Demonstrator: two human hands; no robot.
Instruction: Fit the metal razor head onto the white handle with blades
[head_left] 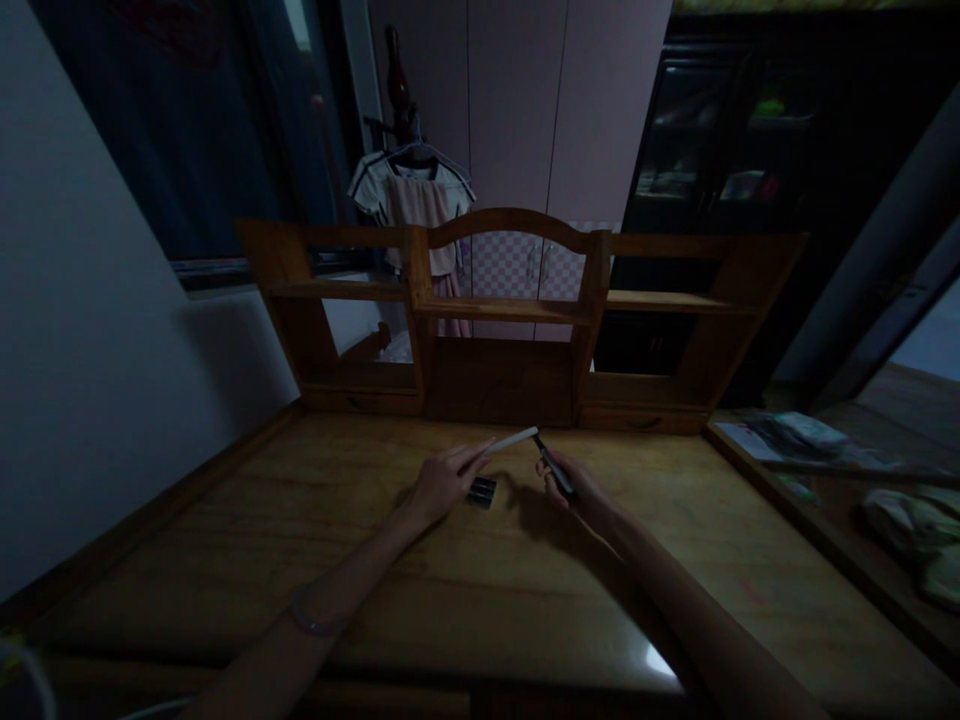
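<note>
My left hand (444, 484) is closed on one end of a slim white bar (513, 440), which slants up to the right above the desk. In my right hand (576, 486) is a small tool with a dark and grey handle (557, 472) and a thin dark shaft, perhaps a screwdriver. Its tip meets, or lies just in front of, the bar's far end; I cannot tell which. Beside my left fingers, a group of small black pieces (482, 491) lies on the wooden desktop (360, 560), partly hidden by that hand.
A wooden shelf unit (510, 312) with small drawers stands along the desk's back edge. To the left is a white wall (97, 330). Cloth items (911, 535) and plastic-wrapped things (806, 435) lie beyond the right edge. Clothes (416, 190) hang behind, before a pink wardrobe (517, 120).
</note>
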